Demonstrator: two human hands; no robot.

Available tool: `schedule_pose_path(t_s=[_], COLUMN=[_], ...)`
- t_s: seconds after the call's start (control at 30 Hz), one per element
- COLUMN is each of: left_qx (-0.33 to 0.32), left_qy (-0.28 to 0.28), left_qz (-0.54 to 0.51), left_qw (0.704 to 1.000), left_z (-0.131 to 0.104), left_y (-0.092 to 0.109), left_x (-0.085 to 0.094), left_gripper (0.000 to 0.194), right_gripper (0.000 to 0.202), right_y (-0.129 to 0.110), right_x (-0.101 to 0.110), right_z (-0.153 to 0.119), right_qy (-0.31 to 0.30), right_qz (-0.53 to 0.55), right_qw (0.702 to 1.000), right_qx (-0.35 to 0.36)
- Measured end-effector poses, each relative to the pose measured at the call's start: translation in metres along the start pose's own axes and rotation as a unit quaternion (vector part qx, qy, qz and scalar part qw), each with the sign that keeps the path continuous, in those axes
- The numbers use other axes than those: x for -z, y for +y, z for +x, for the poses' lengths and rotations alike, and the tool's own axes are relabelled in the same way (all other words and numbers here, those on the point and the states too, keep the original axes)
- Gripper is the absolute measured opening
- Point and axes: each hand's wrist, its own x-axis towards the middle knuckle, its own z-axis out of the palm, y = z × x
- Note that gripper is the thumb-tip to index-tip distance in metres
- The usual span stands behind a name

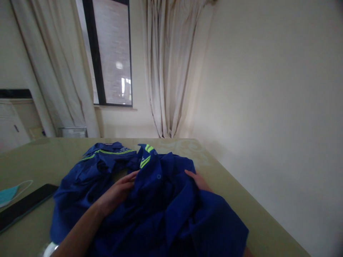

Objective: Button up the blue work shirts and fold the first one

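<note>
A crumpled dark blue jacket (177, 200) with yellow-green stripes and round snap buttons lies across the table in front of me. From the left, my left hand (118, 192) reaches over it, its fingers closed at the edge of the snap-button front; the fingertips are partly hidden by the cloth. On the far right side of the jacket, my right hand (198, 181) grips the fabric. Its thumb side shows, while folds cover the rest of the hand and most of the forearm. The collar part with the stripes stands up slightly between the hands.
A black flat device, perhaps a phone (25, 205), and a light blue face mask (8, 194) lie on the olive-green table (227, 178) at left. A small white object (50, 249) is near my left forearm. A wall (273, 107) borders the table's right side.
</note>
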Motion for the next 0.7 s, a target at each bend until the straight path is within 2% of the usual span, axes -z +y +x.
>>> schedule_pose_path(t_s=[0.07, 0.13, 0.2, 0.27, 0.33, 0.47, 0.53, 0.57, 0.6, 0.7], left_qx=[0.035, 0.049, 0.040, 0.011, -0.035, -0.117, -0.143, -0.157, -0.172, -0.185], left_qy=[-0.003, -0.030, -0.051, -0.034, 0.014, 0.122, 0.164, 0.185, 0.208, 0.282], left_qz=[0.034, 0.072, 0.101, 0.121, 0.148, 0.246, 0.337, 0.397, 0.464, 0.647], left_qw=[0.999, 0.996, 0.993, 0.992, 0.988, 0.954, 0.916, 0.885, 0.844, 0.684], left_z=[0.002, 0.006, 0.012, 0.020, 0.029, 0.041, 0.041, 0.039, 0.037, 0.029], left_y=[-0.012, -0.023, -0.032, -0.038, -0.042, -0.045, -0.043, -0.041, -0.039, -0.034], left_x=[-0.011, -0.018, -0.020, -0.017, -0.013, -0.002, 0.003, 0.006, 0.009, 0.021], left_gripper=[0.076, 0.082, 0.085, 0.085, 0.082, 0.075, 0.067, 0.063, 0.059, 0.062], right_gripper=[0.057, 0.071, 0.072, 0.069, 0.070, 0.073, 0.072, 0.071, 0.071, 0.071], right_y=[-0.003, -0.004, -0.002, 0.003, 0.008, 0.013, 0.012, 0.012, 0.011, 0.011], right_x=[-0.023, -0.046, -0.061, -0.070, -0.073, -0.075, -0.076, -0.077, -0.077, -0.077], right_z=[-0.015, -0.028, -0.037, -0.041, -0.040, -0.038, -0.039, -0.040, -0.041, -0.043], right_qy=[-0.086, -0.182, -0.236, -0.238, -0.219, -0.199, -0.196, -0.195, -0.192, -0.182], right_qz=[0.001, 0.013, 0.020, 0.024, 0.036, 0.058, 0.055, 0.052, 0.049, 0.044], right_qw=[0.996, 0.983, 0.971, 0.971, 0.974, 0.978, 0.979, 0.979, 0.980, 0.981], right_qx=[-0.027, -0.024, -0.019, -0.027, -0.037, -0.037, -0.030, -0.028, -0.028, -0.040])
